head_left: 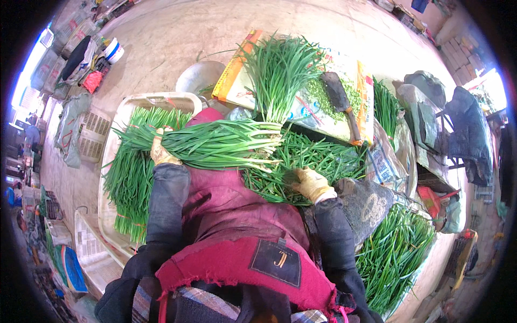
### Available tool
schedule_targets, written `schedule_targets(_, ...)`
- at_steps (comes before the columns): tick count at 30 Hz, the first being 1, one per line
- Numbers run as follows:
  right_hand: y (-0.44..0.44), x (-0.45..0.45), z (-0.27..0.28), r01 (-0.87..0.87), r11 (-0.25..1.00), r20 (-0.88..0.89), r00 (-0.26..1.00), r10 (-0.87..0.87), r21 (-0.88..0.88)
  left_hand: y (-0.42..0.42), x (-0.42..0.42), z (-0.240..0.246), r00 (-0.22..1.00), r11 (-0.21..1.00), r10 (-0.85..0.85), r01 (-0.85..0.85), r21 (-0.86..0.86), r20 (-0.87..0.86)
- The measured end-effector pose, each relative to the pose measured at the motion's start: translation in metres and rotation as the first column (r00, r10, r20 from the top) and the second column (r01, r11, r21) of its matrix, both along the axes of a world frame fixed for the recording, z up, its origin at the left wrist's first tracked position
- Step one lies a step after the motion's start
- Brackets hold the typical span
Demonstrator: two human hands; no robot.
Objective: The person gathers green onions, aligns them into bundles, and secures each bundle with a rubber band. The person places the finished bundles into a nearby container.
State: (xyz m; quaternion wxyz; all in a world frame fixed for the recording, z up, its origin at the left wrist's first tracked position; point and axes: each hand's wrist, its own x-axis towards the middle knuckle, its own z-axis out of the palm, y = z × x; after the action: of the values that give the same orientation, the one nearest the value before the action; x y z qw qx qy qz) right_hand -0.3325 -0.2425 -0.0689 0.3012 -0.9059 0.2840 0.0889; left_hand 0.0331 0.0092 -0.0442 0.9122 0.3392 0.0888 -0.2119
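Note:
My left hand [161, 151], in a pale work glove, is closed around the leafy end of a bunch of Chinese chives [218, 139]. The bunch lies sideways above my lap, its white root ends pointing right. Also gloved, my right hand [313, 185] is over a heap of loose green leaves [323, 155], below those root ends. Blur at its fingertips hides whether it grips any leaves. Another chive bunch [280, 80] rests on a board covered with printed sacking [232, 87]. A cleaver [338, 95] lies there too, beside chopped green bits [317, 93].
At left, a white plastic crate [111, 161] holds tied chive bundles [127, 194]. More chives [398, 246] fill a container at lower right, near a grey cloth [367, 206]. A metal basin [198, 76] sits behind the crate. A dark jacket [470, 133] hangs at right.

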Motion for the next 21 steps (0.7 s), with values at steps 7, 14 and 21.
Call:
schedule_targets(7,0.005,0.032,0.106,-0.222,0.435,0.434,0.759,-0.485,0.873,0.004,0.007,-0.009,0.998,0.998,0.005,-0.009,0.056,0.058)
schedule_targets(14,0.014,0.066,0.084,0.011,0.412,0.281,0.714,-0.641,0.911,-0.004,0.001,-0.003,0.997,0.994,0.061,-0.066,0.093,0.055)
schedule_targets(21,0.033,0.078,0.100,-0.062,0.215,0.182,0.779,-0.600,0.975,-0.003,0.000,0.014,0.999,0.999,-0.015,0.012,0.048,0.049)
